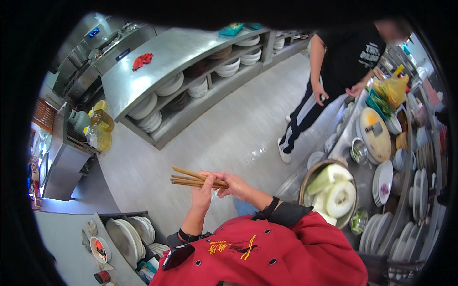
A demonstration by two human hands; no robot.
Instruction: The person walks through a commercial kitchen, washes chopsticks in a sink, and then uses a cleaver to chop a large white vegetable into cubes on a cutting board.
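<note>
My left hand [203,189] is closed around a small bundle of brown chopsticks [186,181], whose ends stick out to the left. At the bundle's other end, my right hand [232,185] holds the sticks too, its fingers against those of the left. Both hands are in front of my red jacket, above the floor. To the right, a large round basin [303,189] holds thick cut pieces of pale green winter melon [340,200].
A person [343,68] in black stands at the right counter by a round cutting board [374,134] with a cleaver on it. Stacked plates [382,184] line that side. Across the floor is a steel counter [171,50] with a red cloth [142,61]. Oil jugs [98,137] stand at left.
</note>
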